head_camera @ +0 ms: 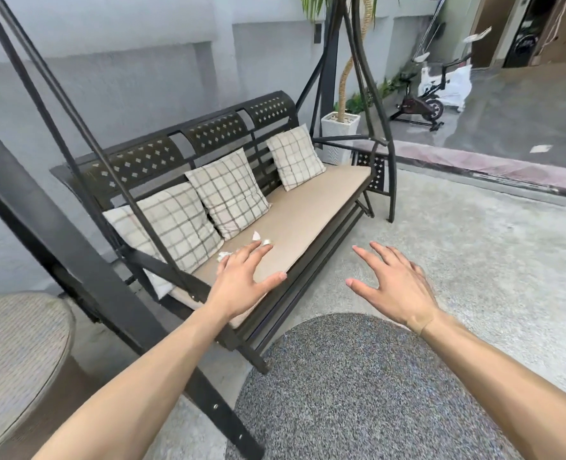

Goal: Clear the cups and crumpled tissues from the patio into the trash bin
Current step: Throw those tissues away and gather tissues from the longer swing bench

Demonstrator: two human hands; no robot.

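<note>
So this looks like the pickup stage, tissues first; both hands are out in front with fingers spread and nothing in either one. The left hand (242,287) is over the front edge of the swing seat (311,207), palm down, fingertips pointing at the tissues; the right hand (391,283) hangs over the floor just off the seat's front edge, also flat and empty.

Three white bits on the cushion as far as I can make out: one tissue (223,256) right at the left hand's outer fingers, partly hidden by them, so I can't say if they're touching; a small wad (267,242) just past the fingertips; and a pointy scrap (256,235) a bit further back, near the middle pillow (228,194). Honestly they're small and a bit blurry, so the scrap could be a torn piece rather than a full tissue.

My guess for the next move: the left hand has to go slightly forward and curl its fingers round the nearest wad, then rake the others in; light stuff, so a loose pinch should do.

No cups or bin in view; so there's carrying and looking around left to do. A round wicker table (19,343) sits at the left, rug (358,393) underfoot.
</note>
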